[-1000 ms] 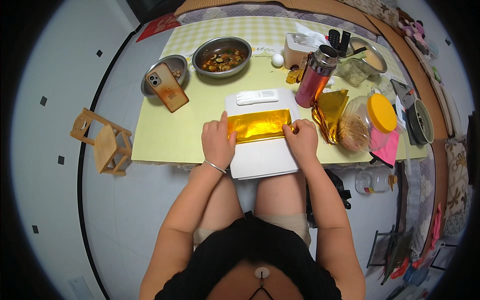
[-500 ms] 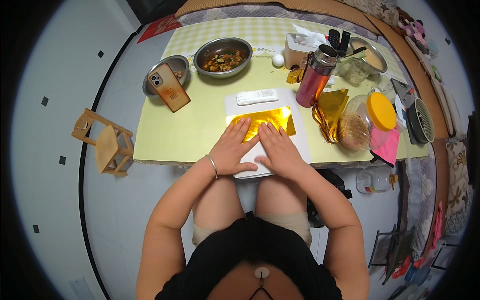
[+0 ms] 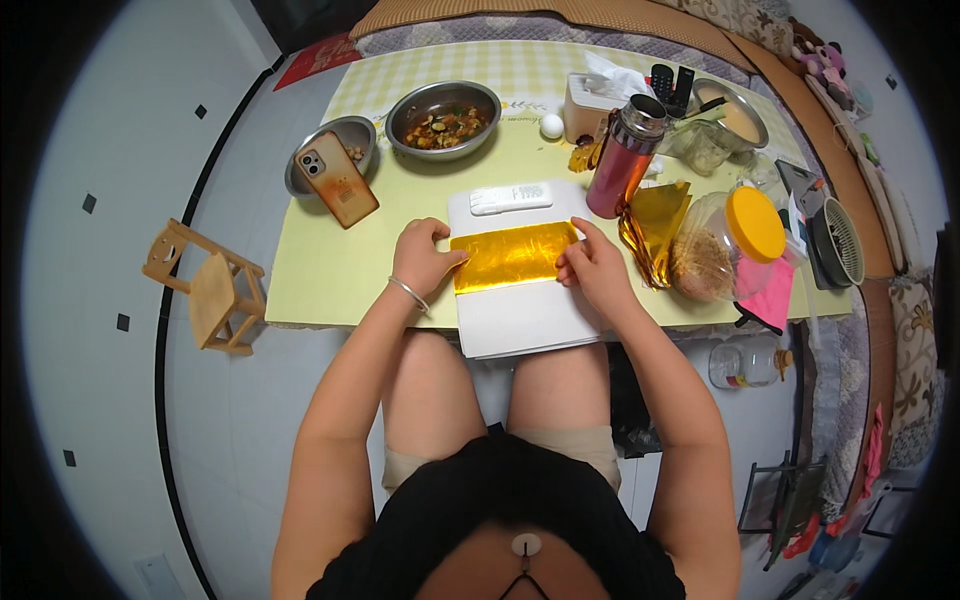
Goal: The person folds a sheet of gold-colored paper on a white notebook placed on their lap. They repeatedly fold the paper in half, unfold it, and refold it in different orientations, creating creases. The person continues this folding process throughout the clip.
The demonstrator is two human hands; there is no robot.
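Observation:
A shiny gold foil sheet (image 3: 510,258) lies as a creased strip across a white board or paper stack (image 3: 530,322) at the table's front edge. My left hand (image 3: 424,258) has curled fingers, its thumb and fingertips closed on the foil's left end. At the opposite end, my right hand (image 3: 598,265) pinches the right edge between thumb and bent fingers, the index finger at the upper corner. Just beyond the foil, a slim white plastic case (image 3: 510,198) rests on the board. More loose gold foil sheets (image 3: 655,225) stand in a crumpled bundle to the right.
Left on the table, a phone (image 3: 340,182) leans against a metal bowl (image 3: 355,130); a larger bowl of food (image 3: 443,150) sits behind. At right stand a pink flask (image 3: 625,160), a yellow-lidded jar (image 3: 715,250), a tissue box (image 3: 585,110) and a green basket (image 3: 838,243).
Both hands have lifted from lying flat on the foil and moved apart to its left and right ends, where their fingers now pinch it. The foil's middle is uncovered.

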